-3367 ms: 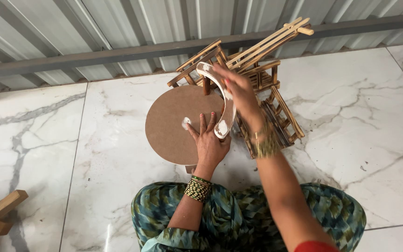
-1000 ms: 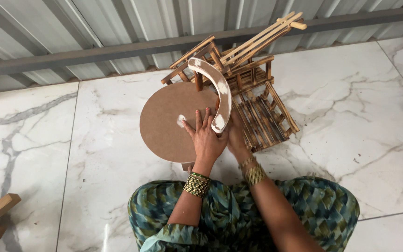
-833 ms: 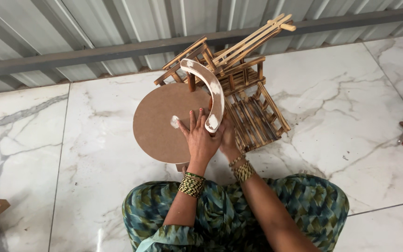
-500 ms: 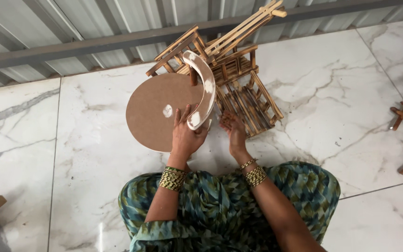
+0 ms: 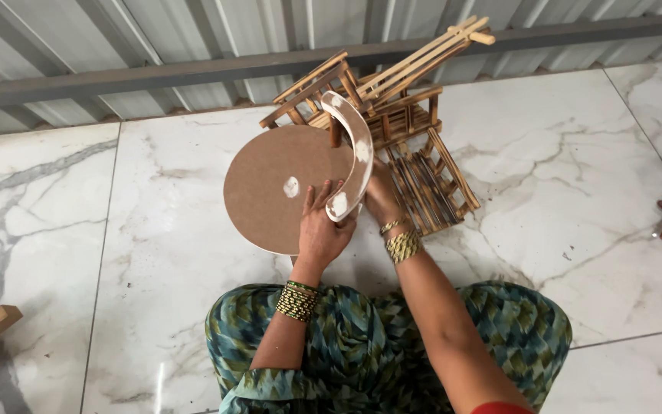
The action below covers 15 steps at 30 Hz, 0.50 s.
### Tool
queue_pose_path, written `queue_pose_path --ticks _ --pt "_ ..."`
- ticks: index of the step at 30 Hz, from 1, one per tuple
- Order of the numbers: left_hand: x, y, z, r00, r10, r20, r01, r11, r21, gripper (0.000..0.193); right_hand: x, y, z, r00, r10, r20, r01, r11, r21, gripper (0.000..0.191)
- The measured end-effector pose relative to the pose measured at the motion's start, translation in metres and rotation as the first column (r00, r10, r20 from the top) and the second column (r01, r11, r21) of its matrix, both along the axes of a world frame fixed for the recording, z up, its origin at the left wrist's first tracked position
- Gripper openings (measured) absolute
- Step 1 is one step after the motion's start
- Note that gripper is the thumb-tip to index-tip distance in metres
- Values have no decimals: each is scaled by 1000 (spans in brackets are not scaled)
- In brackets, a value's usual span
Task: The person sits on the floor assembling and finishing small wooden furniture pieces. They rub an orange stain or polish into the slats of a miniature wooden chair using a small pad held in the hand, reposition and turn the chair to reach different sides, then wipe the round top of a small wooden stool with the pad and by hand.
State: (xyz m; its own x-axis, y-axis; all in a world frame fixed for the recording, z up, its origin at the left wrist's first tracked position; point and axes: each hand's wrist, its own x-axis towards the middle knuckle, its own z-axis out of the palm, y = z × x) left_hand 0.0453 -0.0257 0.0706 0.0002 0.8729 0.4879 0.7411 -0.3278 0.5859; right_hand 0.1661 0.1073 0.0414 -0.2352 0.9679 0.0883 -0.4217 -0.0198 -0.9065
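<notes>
Left hand [image 5: 322, 230] flat and open on round brown board [image 5: 273, 188], right hand [image 5: 381, 201] gripping curved wooden piece [image 5: 352, 162], slatted wooden frame [image 5: 415, 153] just right, marble floor [image 5: 116, 230].

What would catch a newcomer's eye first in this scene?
The round brown board at centre, with the left hand resting on its near edge beside a curved, white-patched wooden piece. Just right, the right hand touches a slatted wooden frame on the white marble floor.
</notes>
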Motion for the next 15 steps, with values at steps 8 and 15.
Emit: queue_pose_path --ticks 8,15 --pt "6 0 -1 988 118 96 -121 992 31 44 -7 -28 -4 988 -134 -75 118 976 -182 27" --pt "22 5 -1 907 288 309 -208 941 -266 29 -13 -52 -15 950 -286 -123 254 941 -225 22"
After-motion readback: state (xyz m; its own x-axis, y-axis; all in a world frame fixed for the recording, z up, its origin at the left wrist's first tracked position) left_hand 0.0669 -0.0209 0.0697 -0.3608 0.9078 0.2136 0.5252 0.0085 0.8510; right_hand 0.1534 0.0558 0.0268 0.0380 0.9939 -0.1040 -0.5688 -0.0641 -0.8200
